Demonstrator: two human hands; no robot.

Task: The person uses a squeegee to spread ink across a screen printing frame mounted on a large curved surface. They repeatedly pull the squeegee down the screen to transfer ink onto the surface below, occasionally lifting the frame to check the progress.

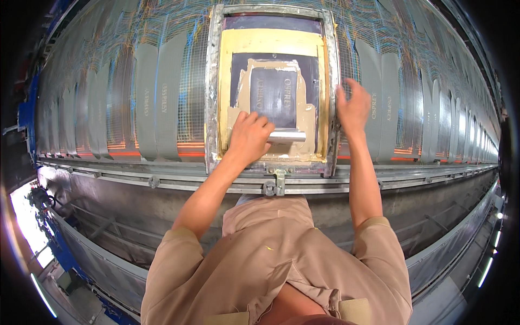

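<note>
A metal-framed printing screen (213, 97) with yellow tape borders and a dark mesh centre lies on the long table. My left hand (248, 137) is closed on a squeegee (287, 136) with a pale metal handle, low on the screen in cream-coloured ink. My right hand (352, 108) rests on the frame's right rail, fingers spread. My tan shirt fills the lower middle of the view.
Rows of grey cut fabric pieces (154, 103) lie side by side along the table on both sides of the screen, over a lined surface. A metal rail (162, 181) with a bracket (275, 184) runs along the near table edge. Floor shows below left.
</note>
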